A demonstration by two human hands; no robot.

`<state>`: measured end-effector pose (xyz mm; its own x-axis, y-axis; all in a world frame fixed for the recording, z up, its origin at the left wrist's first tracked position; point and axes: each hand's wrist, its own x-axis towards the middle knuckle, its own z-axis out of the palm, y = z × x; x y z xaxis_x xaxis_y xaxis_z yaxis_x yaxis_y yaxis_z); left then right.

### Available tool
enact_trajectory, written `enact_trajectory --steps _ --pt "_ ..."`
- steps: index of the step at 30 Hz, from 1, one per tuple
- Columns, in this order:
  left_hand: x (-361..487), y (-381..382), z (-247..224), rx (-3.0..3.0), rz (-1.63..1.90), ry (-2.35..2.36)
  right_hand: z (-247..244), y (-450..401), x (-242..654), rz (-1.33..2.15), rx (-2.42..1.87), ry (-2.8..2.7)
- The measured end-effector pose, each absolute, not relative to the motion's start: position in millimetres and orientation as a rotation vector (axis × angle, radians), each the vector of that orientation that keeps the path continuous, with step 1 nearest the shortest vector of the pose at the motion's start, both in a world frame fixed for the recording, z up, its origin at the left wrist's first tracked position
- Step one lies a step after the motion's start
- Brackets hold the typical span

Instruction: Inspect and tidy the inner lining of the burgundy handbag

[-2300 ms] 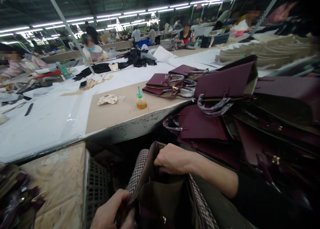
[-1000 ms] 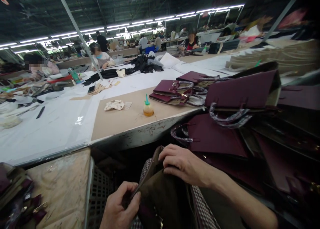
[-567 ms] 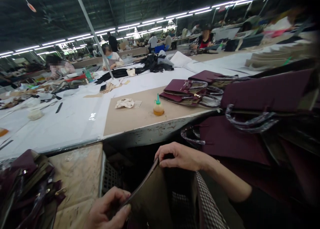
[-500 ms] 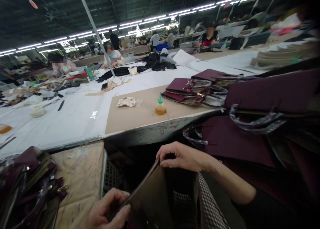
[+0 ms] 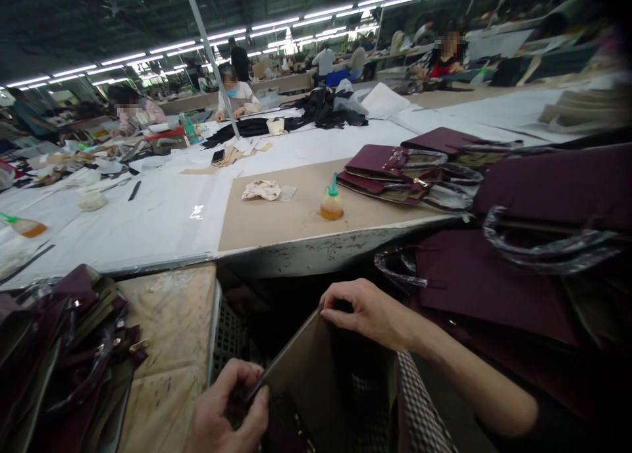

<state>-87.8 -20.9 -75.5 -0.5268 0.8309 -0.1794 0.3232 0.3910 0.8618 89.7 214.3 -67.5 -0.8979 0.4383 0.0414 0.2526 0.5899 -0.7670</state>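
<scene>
A dark brown bag piece (image 5: 311, 374) with an olive lining lies across my lap, over checked cloth (image 5: 419, 407). My left hand (image 5: 227, 410) pinches its near edge at the bottom of the view. My right hand (image 5: 368, 311) grips its far top edge, fingers curled over the rim. Burgundy handbags (image 5: 469, 275) with plastic-wrapped handles are piled just right of my right arm.
A long work table (image 5: 276, 216) runs ahead with a small glue bottle (image 5: 332, 204), a crumpled rag (image 5: 261, 189) and stacked burgundy bags (image 5: 395, 170). More bag parts (image 5: 64, 347) are heaped at the lower left on a worn board. Other people sit at distant tables.
The view has swung left and the heap at lower left has come into sight. My right hand moved from inside the bag piece to its top edge, and the piece now stands opened out.
</scene>
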Motion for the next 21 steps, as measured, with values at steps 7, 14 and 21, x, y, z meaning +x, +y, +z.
enact_trajectory --steps 7,14,21 --pt "-86 -12 -52 0.932 0.958 1.969 -70 211 88 1.139 -0.671 -2.614" --pt "-81 -7 -51 1.141 0.808 2.057 -73 211 91 1.157 -0.698 -2.583" --pt "-88 5 -48 1.362 0.602 2.139 -72 207 90 1.068 -0.710 -2.584"
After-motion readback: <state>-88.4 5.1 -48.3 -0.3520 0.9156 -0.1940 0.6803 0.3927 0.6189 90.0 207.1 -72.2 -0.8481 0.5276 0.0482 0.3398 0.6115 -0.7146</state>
